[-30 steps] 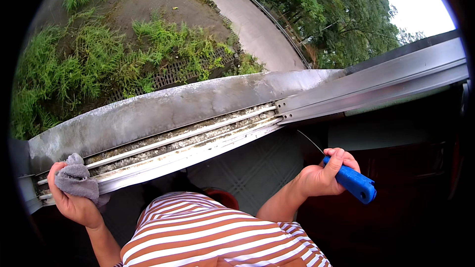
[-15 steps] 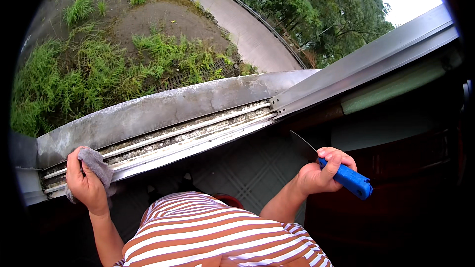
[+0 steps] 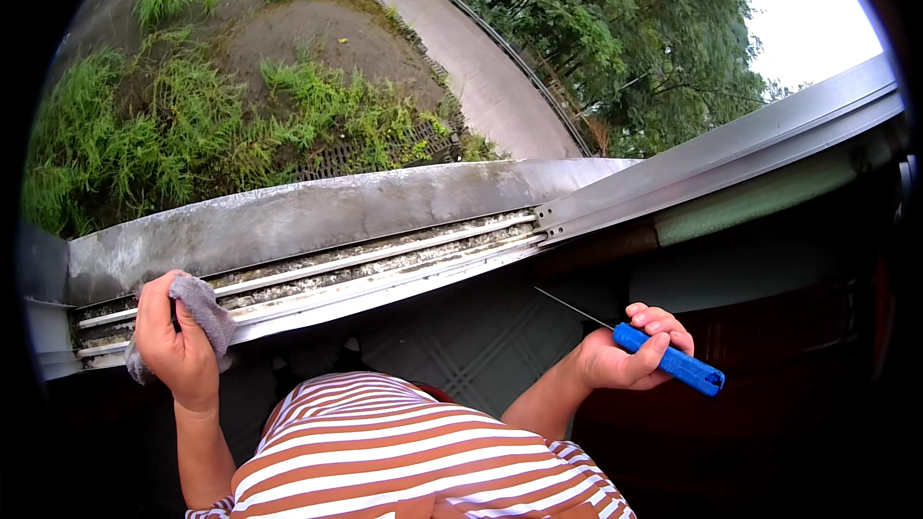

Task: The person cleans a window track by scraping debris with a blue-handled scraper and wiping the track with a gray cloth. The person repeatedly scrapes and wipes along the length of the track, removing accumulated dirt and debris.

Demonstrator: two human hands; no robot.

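At the left end of a dirty sliding-window track (image 3: 385,252), my left hand (image 3: 180,351) is closed around a bunched grey cloth (image 3: 204,310). The cloth lies against the track's white rails. To the right, over the dark room side of the sill, my right hand (image 3: 630,354) grips the blue handle of a thin-bladed tool (image 3: 678,361). Its slim metal blade points up and left toward the sill, apart from it; whether it is a knife or a screwdriver I cannot tell. Grime fills the grooves between the rails.
Beyond the track runs a grey outer ledge (image 3: 288,219), with weeds (image 3: 163,125) and a paved path (image 3: 481,58) outside. A metal window frame (image 3: 731,154) rises at the right. Below are a tiled floor (image 3: 481,346) and dark red furniture (image 3: 760,346).
My left hand has shifted slightly right along the track with the cloth. My right hand has turned the tool, so its blade points further left and lies flatter. The view has tilted a little.
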